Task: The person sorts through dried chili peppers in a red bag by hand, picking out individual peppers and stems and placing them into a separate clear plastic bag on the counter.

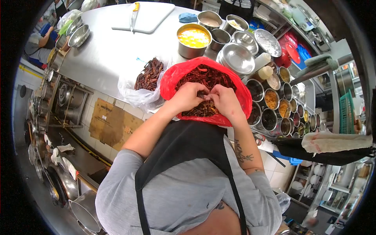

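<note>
A red plastic bag [167, 80] lies open at the table's near edge, full of dark red dried chilies [203, 72]. Above them, my left hand [188, 96] and my right hand [224, 102] meet with fingertips pinched together. Between them is a small dark piece that looks like a dried chili, mostly covered by the fingers. Left of the red bag, a clear white plastic bag [127, 87] holds more dried chilies [150, 74], long and brownish red.
Beyond the bags stands a pot of yellow liquid [192, 49], beside stacked metal bowls [237, 58]. Several containers of seasonings [271, 98] crowd the right. A knife [134, 17] rests on a white cutting board [156, 17]. Flattened cardboard [111, 123] covers floor at left; another person [39, 43] is far left.
</note>
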A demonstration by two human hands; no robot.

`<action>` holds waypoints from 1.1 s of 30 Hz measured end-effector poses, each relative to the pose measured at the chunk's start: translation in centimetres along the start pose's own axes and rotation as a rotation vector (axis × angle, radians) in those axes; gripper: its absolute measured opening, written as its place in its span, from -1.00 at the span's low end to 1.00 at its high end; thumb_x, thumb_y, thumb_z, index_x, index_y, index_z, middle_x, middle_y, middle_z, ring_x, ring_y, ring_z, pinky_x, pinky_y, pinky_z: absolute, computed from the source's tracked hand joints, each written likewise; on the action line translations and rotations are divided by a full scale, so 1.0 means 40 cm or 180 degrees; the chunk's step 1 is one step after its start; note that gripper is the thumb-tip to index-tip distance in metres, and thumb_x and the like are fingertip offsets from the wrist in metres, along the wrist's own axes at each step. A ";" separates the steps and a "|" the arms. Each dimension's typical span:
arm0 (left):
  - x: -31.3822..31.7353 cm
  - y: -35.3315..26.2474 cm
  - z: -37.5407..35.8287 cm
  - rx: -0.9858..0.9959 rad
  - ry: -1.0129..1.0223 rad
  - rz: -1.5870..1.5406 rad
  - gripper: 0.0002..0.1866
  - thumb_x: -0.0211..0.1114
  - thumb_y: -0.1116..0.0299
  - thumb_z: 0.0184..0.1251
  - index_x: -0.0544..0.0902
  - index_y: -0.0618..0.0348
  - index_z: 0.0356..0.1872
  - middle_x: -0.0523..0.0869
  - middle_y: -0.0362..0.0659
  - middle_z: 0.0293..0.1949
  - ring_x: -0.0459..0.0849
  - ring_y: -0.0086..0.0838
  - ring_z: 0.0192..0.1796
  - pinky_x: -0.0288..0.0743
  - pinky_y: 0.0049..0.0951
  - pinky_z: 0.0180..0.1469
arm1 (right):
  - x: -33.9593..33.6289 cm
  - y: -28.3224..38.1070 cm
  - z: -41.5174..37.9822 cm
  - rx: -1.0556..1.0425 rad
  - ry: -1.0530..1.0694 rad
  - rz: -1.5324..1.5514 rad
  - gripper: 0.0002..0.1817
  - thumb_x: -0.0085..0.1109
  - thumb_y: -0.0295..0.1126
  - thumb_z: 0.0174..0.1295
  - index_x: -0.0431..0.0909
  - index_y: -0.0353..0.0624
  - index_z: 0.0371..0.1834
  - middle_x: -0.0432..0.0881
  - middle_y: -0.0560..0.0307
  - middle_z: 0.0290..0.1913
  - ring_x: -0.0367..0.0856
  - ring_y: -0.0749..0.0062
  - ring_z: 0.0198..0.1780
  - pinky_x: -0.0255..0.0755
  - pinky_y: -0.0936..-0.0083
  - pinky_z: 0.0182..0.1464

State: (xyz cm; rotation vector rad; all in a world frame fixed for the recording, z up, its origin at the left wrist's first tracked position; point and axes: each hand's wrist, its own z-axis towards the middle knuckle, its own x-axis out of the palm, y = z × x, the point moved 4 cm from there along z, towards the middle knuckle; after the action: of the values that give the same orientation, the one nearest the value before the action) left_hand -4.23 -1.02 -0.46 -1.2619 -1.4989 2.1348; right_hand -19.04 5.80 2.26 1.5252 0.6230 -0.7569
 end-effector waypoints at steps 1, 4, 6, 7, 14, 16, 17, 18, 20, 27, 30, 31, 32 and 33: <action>0.002 0.001 -0.001 0.0085 0.0039 0.0021 -0.77 0.45 0.51 0.14 0.75 0.23 -0.14 0.78 0.04 -0.21 0.76 -0.15 -0.09 0.58 -0.27 0.05 | 0.002 0.002 -0.002 -0.0068 0.0078 -0.0075 -0.93 0.18 -0.57 0.23 0.64 -0.32 -0.29 0.71 -0.20 -0.30 0.71 -0.11 -0.20 0.56 0.24 -0.10; 0.017 0.024 -0.001 0.0384 0.0188 0.0192 -0.77 0.46 0.52 0.11 0.74 0.24 -0.17 0.76 0.04 -0.23 0.75 -0.13 -0.10 0.58 -0.25 0.03 | 0.001 -0.005 -0.011 -0.0379 0.0237 -0.0148 -0.97 0.22 -0.58 0.21 0.63 -0.31 -0.32 0.68 -0.17 -0.26 0.69 -0.03 -0.16 0.53 0.29 -0.07; 0.017 0.024 0.001 0.0529 0.0294 0.0148 -0.79 0.47 0.51 0.12 0.74 0.24 -0.19 0.75 0.02 -0.25 0.74 -0.15 -0.13 0.58 -0.25 0.01 | 0.009 -0.026 -0.007 -0.0750 0.0263 0.0035 -0.98 0.24 -0.59 0.19 0.61 -0.29 -0.33 0.65 -0.09 -0.23 0.67 0.11 -0.15 0.51 0.37 -0.05; 0.015 0.014 -0.004 0.0566 0.0348 0.0024 -0.80 0.47 0.50 0.13 0.74 0.24 -0.20 0.75 0.00 -0.26 0.74 -0.18 -0.14 0.58 -0.26 -0.01 | 0.004 -0.034 -0.009 -0.0656 0.0447 0.0366 -0.97 0.23 -0.60 0.19 0.60 -0.28 -0.32 0.62 -0.02 -0.22 0.64 0.19 -0.14 0.49 0.42 -0.04; -0.030 -0.060 -0.013 0.0598 0.0677 -0.0939 -0.84 0.49 0.44 0.22 0.73 0.23 -0.22 0.74 -0.11 -0.31 0.70 -0.41 -0.21 0.54 -0.39 -0.06 | 0.004 -0.063 -0.040 -0.0407 0.1250 0.3257 -0.93 0.25 -0.55 0.28 0.55 -0.20 -0.25 0.50 0.31 -0.14 0.51 0.50 -0.08 0.38 0.51 0.04; -0.031 -0.061 -0.007 0.0678 0.0632 -0.1089 -0.85 0.49 0.44 0.22 0.73 0.23 -0.23 0.75 -0.12 -0.31 0.69 -0.45 -0.22 0.53 -0.42 -0.05 | 0.008 -0.037 -0.044 -0.0546 0.1365 0.3874 -0.93 0.26 -0.52 0.30 0.55 -0.18 -0.25 0.51 0.30 -0.12 0.50 0.52 -0.07 0.38 0.53 0.04; -0.035 -0.060 -0.007 0.0707 0.0686 -0.1088 -0.85 0.46 0.43 0.27 0.72 0.25 -0.20 0.76 -0.16 -0.30 0.68 -0.47 -0.20 0.53 -0.41 -0.03 | 0.011 -0.028 -0.048 -0.0605 0.1414 0.4193 -0.93 0.27 -0.51 0.32 0.55 -0.17 -0.25 0.51 0.29 -0.11 0.50 0.53 -0.07 0.38 0.54 0.05; -0.031 -0.048 -0.005 0.0734 0.0643 -0.1357 -0.85 0.44 0.41 0.31 0.71 0.24 -0.19 0.74 -0.20 -0.33 0.66 -0.51 -0.25 0.53 -0.44 -0.10 | 0.018 -0.029 -0.047 -0.0684 0.1382 0.4230 -0.84 0.32 -0.35 0.34 0.57 -0.16 -0.19 0.55 0.22 -0.07 0.52 0.46 -0.04 0.40 0.49 0.07; -0.025 -0.020 -0.002 0.0390 0.0581 -0.1783 -0.86 0.39 0.37 0.39 0.68 0.23 -0.17 0.69 -0.27 -0.38 0.60 -0.60 -0.32 0.49 -0.50 -0.22 | 0.021 -0.045 -0.040 -0.0296 0.0937 0.4272 -0.85 0.30 -0.37 0.36 0.57 -0.18 -0.17 0.57 0.20 -0.09 0.53 0.46 -0.07 0.40 0.49 0.07; 0.000 0.010 -0.018 -0.0635 0.0394 -0.2592 -0.83 0.32 0.29 0.47 0.64 0.16 -0.12 0.55 -0.39 -0.46 0.44 -0.75 -0.43 0.30 -0.66 -0.40 | 0.022 -0.058 -0.031 0.0061 -0.0202 0.2501 -0.85 0.31 -0.48 0.31 0.68 -0.29 -0.13 0.76 0.16 -0.24 0.70 0.50 -0.19 0.55 0.53 -0.06; -0.003 -0.001 -0.009 -0.0311 0.0272 -0.2122 -0.82 0.33 0.29 0.46 0.67 0.19 -0.12 0.61 -0.37 -0.42 0.49 -0.75 -0.36 0.37 -0.64 -0.33 | 0.012 -0.044 -0.039 -0.0164 -0.0330 0.1586 -0.84 0.34 -0.48 0.26 0.71 -0.28 -0.14 0.78 0.08 -0.27 0.74 0.43 -0.21 0.55 0.49 -0.11; -0.003 -0.004 -0.004 -0.0146 0.0202 -0.1910 -0.82 0.33 0.29 0.46 0.68 0.20 -0.13 0.63 -0.36 -0.40 0.50 -0.74 -0.34 0.39 -0.63 -0.30 | 0.005 -0.036 -0.044 -0.0275 -0.0402 0.1289 -0.84 0.35 -0.48 0.24 0.71 -0.27 -0.14 0.78 0.05 -0.28 0.75 0.41 -0.21 0.55 0.48 -0.12; 0.000 -0.001 -0.001 -0.0077 0.0145 -0.1810 -0.82 0.33 0.30 0.46 0.69 0.20 -0.13 0.65 -0.35 -0.38 0.51 -0.74 -0.32 0.41 -0.63 -0.27 | -0.001 -0.028 -0.048 -0.0258 -0.0501 0.1181 -0.81 0.36 -0.49 0.20 0.72 -0.22 -0.13 0.76 0.00 -0.27 0.75 0.27 -0.19 0.56 0.43 -0.11; 0.004 0.001 0.002 -0.0011 0.0088 -0.1709 -0.82 0.33 0.30 0.45 0.70 0.21 -0.13 0.67 -0.33 -0.37 0.52 -0.74 -0.30 0.42 -0.62 -0.23 | -0.013 -0.012 -0.049 -0.0575 -0.0715 0.0935 -0.81 0.35 -0.53 0.19 0.72 -0.24 -0.12 0.76 0.02 -0.28 0.74 0.29 -0.19 0.56 0.46 -0.12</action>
State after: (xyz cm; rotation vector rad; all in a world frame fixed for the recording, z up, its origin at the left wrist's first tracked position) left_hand -4.35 -1.00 -0.56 -0.7651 -1.6030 1.7524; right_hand -19.52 7.81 2.39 1.3067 0.2829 -0.6170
